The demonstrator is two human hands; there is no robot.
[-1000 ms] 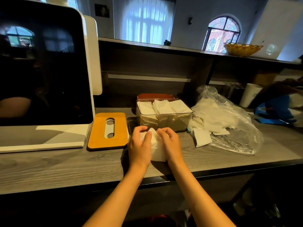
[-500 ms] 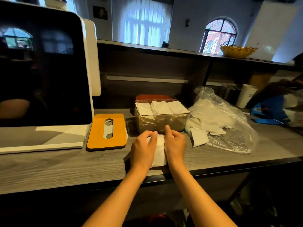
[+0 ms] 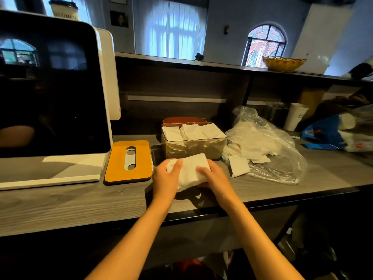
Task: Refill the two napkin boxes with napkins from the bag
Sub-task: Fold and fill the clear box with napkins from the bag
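Napkin stack (image 3: 190, 170): centre of the frame, lifted just above the desk (image 3: 70, 201), directly in front of the clear napkin box (image 3: 192, 147)
Left hand (image 3: 166, 176): grip clamped on the stack's left end, thumb on top
Right hand (image 3: 212, 175): grip clamped on the stack's right end, fingers wrapped underneath
Handling: judged light, soft and limp; loose sheets will fan or slip, so hold both short ends and press inward
Box state: clear napkin box already shows napkins at its rim; orange lid (image 3: 128, 161) lies flat to its left
Supply: plastic bag (image 3: 264, 144) at centre right, napkins spilling from its mouth
Change: half a second ago the stack stood narrow between the palms; it now lies wider and raised
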